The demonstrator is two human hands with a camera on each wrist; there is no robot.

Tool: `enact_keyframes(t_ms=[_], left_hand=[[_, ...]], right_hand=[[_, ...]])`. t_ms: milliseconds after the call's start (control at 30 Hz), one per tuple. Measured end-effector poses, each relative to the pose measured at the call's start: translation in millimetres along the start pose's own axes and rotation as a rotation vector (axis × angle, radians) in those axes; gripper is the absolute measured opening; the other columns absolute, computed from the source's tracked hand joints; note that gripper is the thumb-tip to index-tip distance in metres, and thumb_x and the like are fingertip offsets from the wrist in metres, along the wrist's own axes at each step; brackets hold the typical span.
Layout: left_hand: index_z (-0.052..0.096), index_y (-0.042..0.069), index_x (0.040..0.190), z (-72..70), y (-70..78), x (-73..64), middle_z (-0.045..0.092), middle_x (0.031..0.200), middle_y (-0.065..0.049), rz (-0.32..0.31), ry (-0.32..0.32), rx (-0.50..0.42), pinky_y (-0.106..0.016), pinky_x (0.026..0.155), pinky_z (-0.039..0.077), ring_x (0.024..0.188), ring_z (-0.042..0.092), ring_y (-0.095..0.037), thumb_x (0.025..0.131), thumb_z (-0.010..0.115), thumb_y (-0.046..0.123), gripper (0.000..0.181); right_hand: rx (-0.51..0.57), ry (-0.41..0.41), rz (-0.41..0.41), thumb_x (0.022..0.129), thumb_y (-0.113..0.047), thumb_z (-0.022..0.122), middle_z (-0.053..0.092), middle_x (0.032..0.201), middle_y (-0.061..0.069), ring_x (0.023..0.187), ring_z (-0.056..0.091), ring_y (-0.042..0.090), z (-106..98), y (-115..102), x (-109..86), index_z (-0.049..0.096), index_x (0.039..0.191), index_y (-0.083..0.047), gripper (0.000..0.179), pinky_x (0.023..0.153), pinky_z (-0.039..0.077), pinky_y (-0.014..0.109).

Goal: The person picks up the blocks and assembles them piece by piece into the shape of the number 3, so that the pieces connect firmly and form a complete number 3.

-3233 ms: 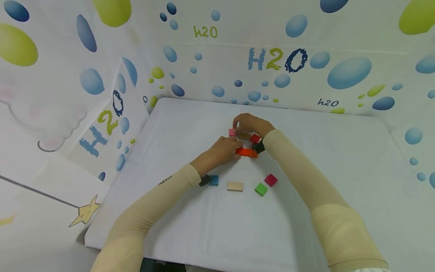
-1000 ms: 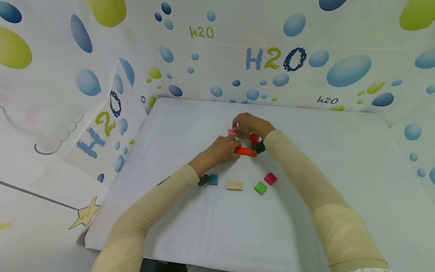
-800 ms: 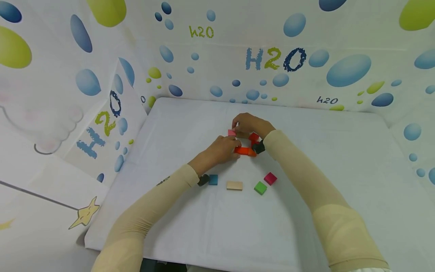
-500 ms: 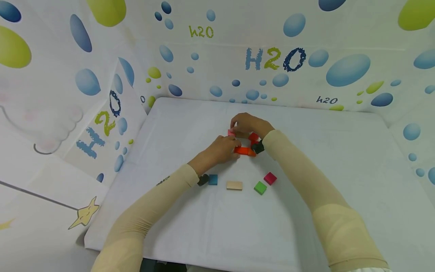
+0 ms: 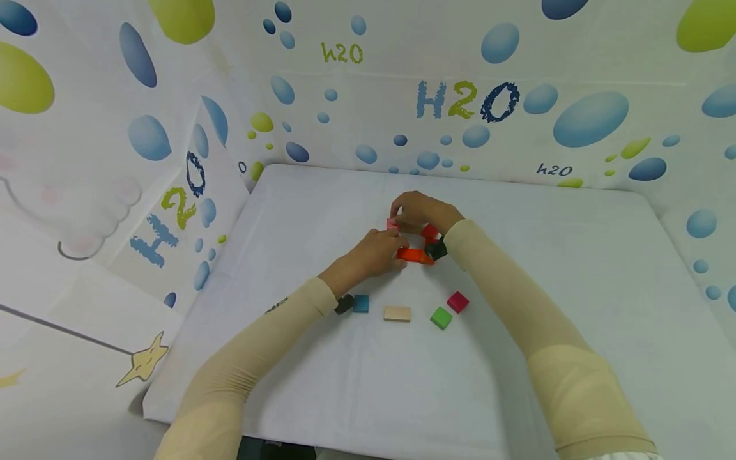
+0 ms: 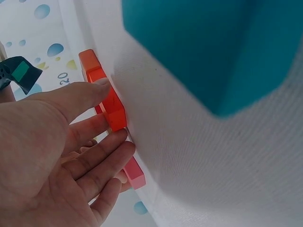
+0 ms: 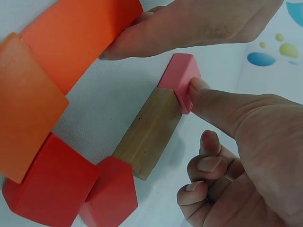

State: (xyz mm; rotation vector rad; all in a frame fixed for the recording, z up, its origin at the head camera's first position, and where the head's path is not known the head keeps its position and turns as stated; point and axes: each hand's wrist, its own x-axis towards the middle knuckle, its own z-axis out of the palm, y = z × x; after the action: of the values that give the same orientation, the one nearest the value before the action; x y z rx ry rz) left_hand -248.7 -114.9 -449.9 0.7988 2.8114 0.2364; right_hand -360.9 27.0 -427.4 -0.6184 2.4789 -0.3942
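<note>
On the white-covered table, coloured wooden blocks form a partial ring. My left hand (image 5: 376, 252) pinches an orange block (image 5: 409, 255), thumb on the near side and index finger against it in the left wrist view. My right hand (image 5: 422, 209) has its thumb against a pink block (image 7: 180, 78) at the ring's far left; the index finger comes down there too, and the other fingers are curled. The pink block meets the end of a plain wood block (image 7: 149, 132). Red blocks (image 7: 52, 182) and a second orange block (image 7: 28, 109) make up the right side.
Closer to the person lie a blue block (image 5: 361, 303), a natural wood block (image 5: 397, 314), a green block (image 5: 441, 318) and a crimson block (image 5: 458, 302). A large teal shape (image 6: 213, 52) fills the upper right of the left wrist view. Patterned sheets (image 5: 368, 115) surround the table.
My right fingertips have shifted slightly left over the pink block. The left hand keeps its grip on the orange block, and the loose blocks lie as before.
</note>
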Motion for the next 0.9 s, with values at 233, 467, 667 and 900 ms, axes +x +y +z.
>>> enact_keyframes(t_ms=[233,467,667,900], left_hand=[[0.068,0.014,0.136,0.8,-2.1,-0.6,0.067,0.131,-0.009,0.005,-0.006,0.009,-0.047,0.108,0.047,0.121,0.059,-0.024,0.098,0.077,0.037,0.045],[0.067,0.014,0.138,2.1,-3.4,-1.4,0.067,0.134,-0.009,-0.004,-0.016,0.016,-0.048,0.112,0.045,0.124,0.059,-0.025,0.099,0.076,0.037,0.046],[0.067,0.013,0.138,3.6,-5.5,-4.0,0.067,0.136,-0.010,0.001,-0.014,0.014,-0.050,0.114,0.044,0.127,0.058,-0.026,0.099,0.076,0.034,0.046],[0.067,0.013,0.139,7.8,-10.5,-4.8,0.067,0.136,-0.009,-0.003,-0.002,-0.018,-0.049,0.115,0.043,0.127,0.058,-0.025,0.099,0.076,0.035,0.046]], right_hand=[[0.017,0.042,0.008,0.107,-0.028,0.062,0.061,0.139,0.010,0.126,0.051,0.031,-1.4,2.4,-3.1,0.070,0.130,-0.016,0.027,0.114,0.046,0.053],[-0.024,0.096,0.001,0.109,-0.027,0.058,0.061,0.143,0.012,0.129,0.053,0.032,-5.0,8.9,-9.4,0.068,0.133,-0.014,0.029,0.117,0.044,0.053],[-0.021,0.090,0.022,0.109,-0.027,0.058,0.059,0.146,0.012,0.131,0.052,0.032,-4.1,11.8,-11.7,0.067,0.135,-0.014,0.030,0.118,0.044,0.052],[-0.025,0.124,0.029,0.109,-0.026,0.059,0.062,0.137,0.015,0.125,0.053,0.033,-0.8,18.9,-14.8,0.068,0.132,-0.010,0.029,0.114,0.047,0.050]])
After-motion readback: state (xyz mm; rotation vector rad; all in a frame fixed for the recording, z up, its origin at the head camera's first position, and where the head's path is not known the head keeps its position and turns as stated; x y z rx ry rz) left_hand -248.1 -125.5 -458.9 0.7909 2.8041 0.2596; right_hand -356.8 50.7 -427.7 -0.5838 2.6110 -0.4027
